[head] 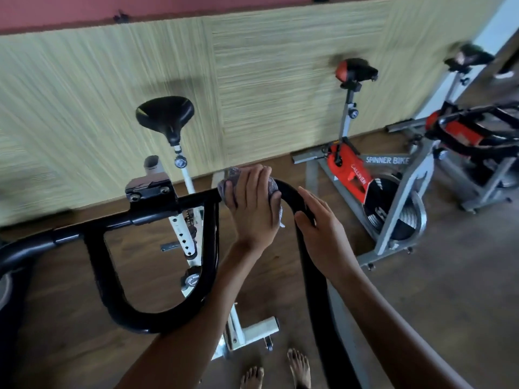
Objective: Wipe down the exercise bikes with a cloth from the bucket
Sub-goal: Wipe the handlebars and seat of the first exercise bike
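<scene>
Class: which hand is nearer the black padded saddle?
Left. The left hand, holding a grey cloth, is below-right of the black padded saddle; the right hand holds the black handlebar further right.

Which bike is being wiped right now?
The nearest, white-framed bike: the left hand holds the cloth on its handlebar. The red bikes stand apart.

Floor (421,318): brown wood planks. Wall panels (112,80): pale yellow-green, streaked grain, vertical on the left panel and horizontal on the right. Red band (84,9) runs above the panels. A small dark fitting (120,16) sits at its lower edge.
</scene>
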